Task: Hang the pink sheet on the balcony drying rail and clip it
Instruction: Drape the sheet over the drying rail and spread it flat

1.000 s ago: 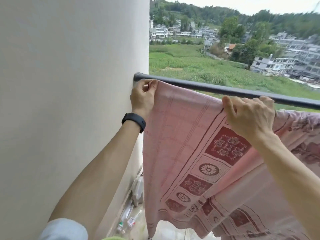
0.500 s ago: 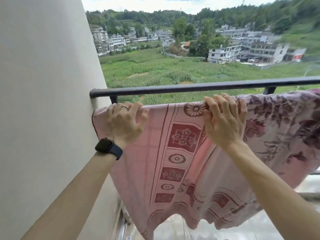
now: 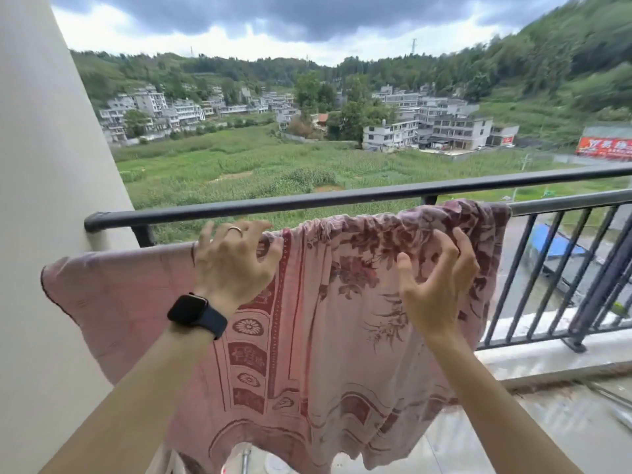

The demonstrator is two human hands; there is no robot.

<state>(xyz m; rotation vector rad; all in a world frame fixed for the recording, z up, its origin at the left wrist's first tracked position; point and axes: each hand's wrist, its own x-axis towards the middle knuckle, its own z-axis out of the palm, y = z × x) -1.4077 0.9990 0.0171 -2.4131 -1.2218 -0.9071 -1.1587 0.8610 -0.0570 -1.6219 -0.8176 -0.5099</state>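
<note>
Beyond the balcony, a red sign [image 3: 605, 147] carries writing too blurred to read. The pink sheet [image 3: 307, 336] drapes over the lower drying rail [image 3: 564, 203], bunched toward its right end. The left grip [image 3: 232, 265] curls over the sheet's top fold, and the right grip [image 3: 441, 278] rests wide on the bunched cloth.

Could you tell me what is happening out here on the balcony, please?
A person is hanging a pink sheet over the balcony's drying rail. The left hand, wearing a ring and a black watch, has its fingers bent over the sheet's top edge. The right hand lies with spread fingers on the bunched part further right. The sheet is draped over the rail but unevenly gathered. No clips are in view, so clipping is not yet done.
</note>
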